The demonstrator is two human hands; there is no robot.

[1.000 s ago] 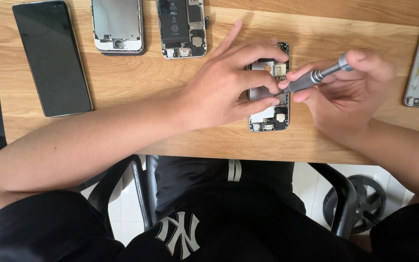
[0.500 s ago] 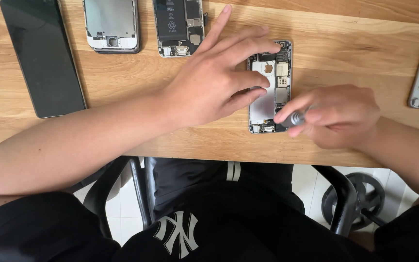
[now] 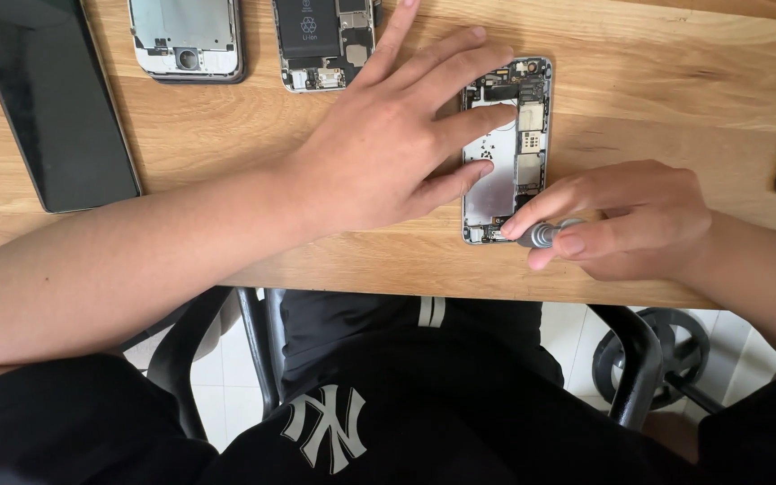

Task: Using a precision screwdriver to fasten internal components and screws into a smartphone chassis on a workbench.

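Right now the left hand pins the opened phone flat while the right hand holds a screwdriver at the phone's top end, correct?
Not quite: the head view shows the right hand holding the screwdriver at the phone's bottom end, nearest the person. The left hand does pin it flat.

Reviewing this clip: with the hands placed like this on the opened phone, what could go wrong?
The screwdriver in the right hand works at the opened phone's bottom corner, near the table edge; a slip could scratch parts or drop a screw to the floor. The left hand presses fingers on exposed internals, possibly stressing them.
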